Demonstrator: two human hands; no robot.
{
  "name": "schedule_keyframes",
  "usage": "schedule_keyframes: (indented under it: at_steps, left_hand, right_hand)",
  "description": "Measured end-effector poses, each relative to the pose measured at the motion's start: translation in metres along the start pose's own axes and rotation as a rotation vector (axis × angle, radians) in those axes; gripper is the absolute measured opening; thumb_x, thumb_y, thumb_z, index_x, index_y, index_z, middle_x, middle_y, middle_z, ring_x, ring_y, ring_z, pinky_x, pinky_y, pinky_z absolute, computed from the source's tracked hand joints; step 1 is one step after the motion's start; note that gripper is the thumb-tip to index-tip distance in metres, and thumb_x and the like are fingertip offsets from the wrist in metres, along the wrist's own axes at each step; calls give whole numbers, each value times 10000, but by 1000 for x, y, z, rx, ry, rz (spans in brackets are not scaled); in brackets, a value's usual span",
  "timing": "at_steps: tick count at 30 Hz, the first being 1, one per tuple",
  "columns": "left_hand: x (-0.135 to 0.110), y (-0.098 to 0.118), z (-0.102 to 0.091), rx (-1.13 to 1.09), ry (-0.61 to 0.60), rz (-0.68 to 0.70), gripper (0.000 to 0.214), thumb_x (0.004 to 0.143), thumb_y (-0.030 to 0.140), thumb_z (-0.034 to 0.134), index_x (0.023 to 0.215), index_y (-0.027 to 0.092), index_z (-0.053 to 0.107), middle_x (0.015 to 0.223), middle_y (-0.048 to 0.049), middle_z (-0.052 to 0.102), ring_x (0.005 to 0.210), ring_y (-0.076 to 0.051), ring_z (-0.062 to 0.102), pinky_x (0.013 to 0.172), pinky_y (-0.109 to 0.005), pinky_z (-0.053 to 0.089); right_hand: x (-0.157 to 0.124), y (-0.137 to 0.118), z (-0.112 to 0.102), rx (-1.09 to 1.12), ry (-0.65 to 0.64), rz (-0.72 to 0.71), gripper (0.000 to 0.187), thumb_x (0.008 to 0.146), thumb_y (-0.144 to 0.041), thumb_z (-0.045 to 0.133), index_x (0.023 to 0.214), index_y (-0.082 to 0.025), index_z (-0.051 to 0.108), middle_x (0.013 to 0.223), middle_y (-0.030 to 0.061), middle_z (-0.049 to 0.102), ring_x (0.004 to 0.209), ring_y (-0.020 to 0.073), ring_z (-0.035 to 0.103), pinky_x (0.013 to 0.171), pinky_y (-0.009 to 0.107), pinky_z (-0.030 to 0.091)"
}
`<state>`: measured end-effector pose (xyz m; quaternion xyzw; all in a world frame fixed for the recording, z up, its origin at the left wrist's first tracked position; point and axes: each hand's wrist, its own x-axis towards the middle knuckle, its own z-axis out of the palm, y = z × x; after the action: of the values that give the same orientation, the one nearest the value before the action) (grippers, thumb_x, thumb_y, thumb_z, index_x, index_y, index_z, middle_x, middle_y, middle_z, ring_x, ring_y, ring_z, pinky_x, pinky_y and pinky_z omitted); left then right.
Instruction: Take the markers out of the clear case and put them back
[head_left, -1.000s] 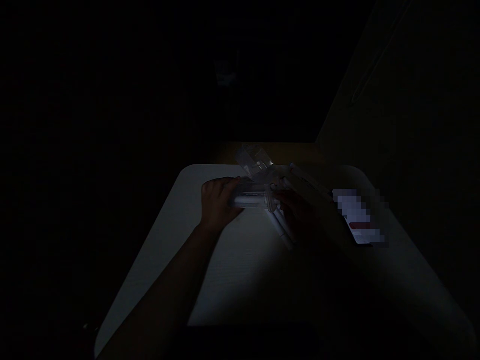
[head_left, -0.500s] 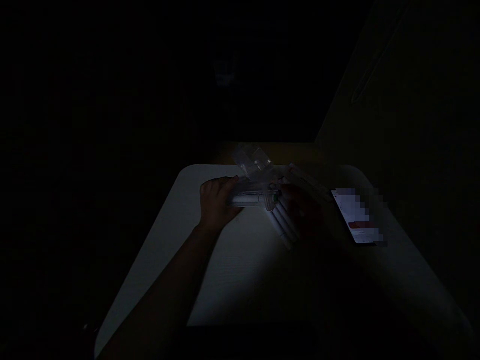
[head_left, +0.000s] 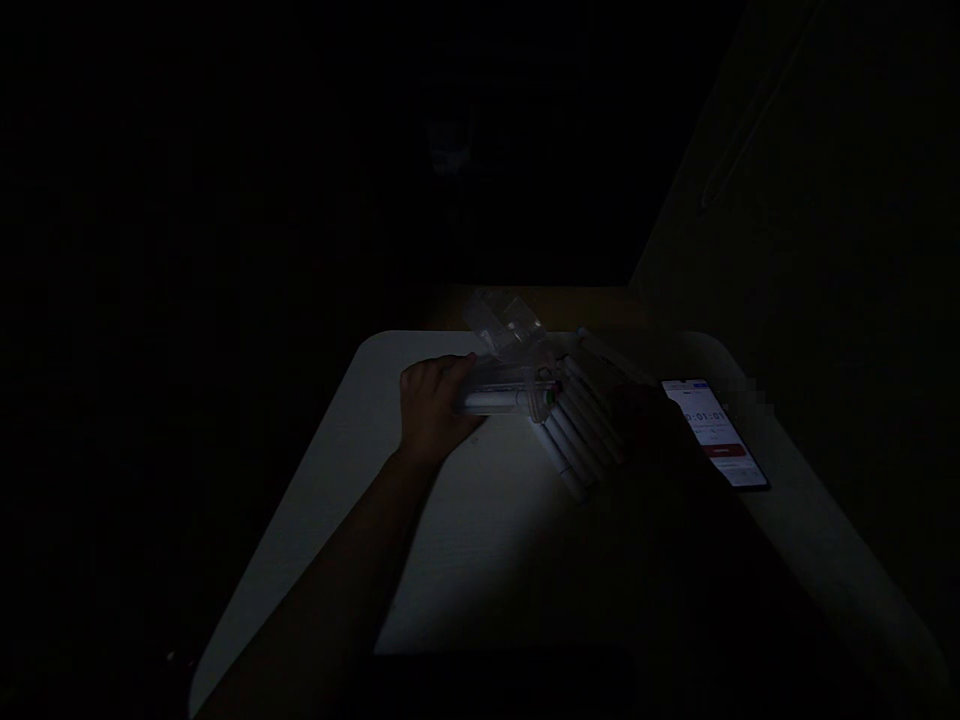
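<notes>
The scene is very dark. My left hand [head_left: 431, 410] is wrapped round the left end of a clear plastic marker pack [head_left: 499, 390] that lies on a white table [head_left: 450, 540]. The pack's open flap [head_left: 510, 320] sticks up behind it. Several white markers [head_left: 579, 430] fan out of the pack's right end onto the table. My right hand [head_left: 643, 418] is a dim shape just right of the markers, and its fingers cannot be made out.
A phone [head_left: 716, 432] with a lit screen showing a timer lies on the table to the right of my right hand. The table's far edge has rounded corners. Everything around the table is in darkness.
My right hand has drawn back to the right, off the markers, which now lie more spread out and uncovered. My left hand has stayed on the pack.
</notes>
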<state>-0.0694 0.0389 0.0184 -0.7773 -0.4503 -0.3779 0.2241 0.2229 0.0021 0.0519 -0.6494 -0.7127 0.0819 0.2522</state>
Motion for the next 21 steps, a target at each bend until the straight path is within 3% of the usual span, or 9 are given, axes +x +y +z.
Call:
schedule_keyframes:
  at_steps: [11,16,21]
  left_hand:
    - [0,0,-1,-12,4,1,669,677,505,617,1249,215,426,1076,-92,573,954,-241,502,823,-372,334]
    - [0,1,-1,-16,27,16,674,676,497,625,1251,209,421,1076,-93,573,957,-240,503,822,-372,336]
    - [-1,0,-1,-9,14,8,697,661,503,640,1257,222,413,1079,-86,574,959,-241,502,823,-370,334]
  right_hand:
    - [0,3,6,-60,15,83,328,875,-354,500,1131,-152,536,1119,70,565,966,149,570,830,351,502]
    - [3,4,5,-55,117,91,330,872,-359,503,1122,-146,541,1107,66,569,959,152,572,823,347,503]
    - [6,10,-3,-23,301,72,275,870,-351,501,1019,-137,588,1016,61,608,904,138,582,811,329,490]
